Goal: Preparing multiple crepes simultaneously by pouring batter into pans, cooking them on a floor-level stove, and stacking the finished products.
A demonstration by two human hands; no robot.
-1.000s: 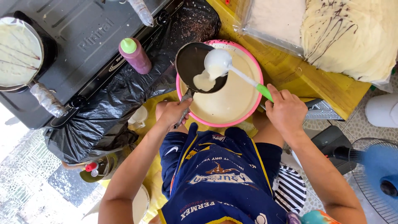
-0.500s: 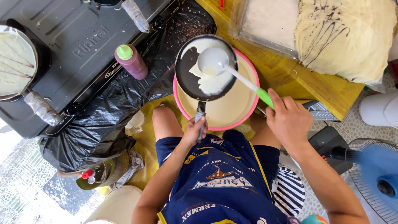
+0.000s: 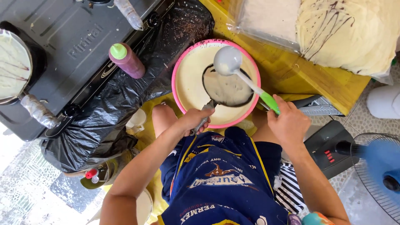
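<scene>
Left hand grips the pan handle, tilting it over the pink bowl; right hand clasps the ladle. Best kept centred so batter drains inside the rim.

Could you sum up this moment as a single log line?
left hand: grips pan handle | right hand: holds ladle | pan: batter-coated, over pink bowl | ladle: above pan

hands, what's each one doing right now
Left hand: closed on the pan handle.
Right hand: closed on the ladle handle.
</scene>
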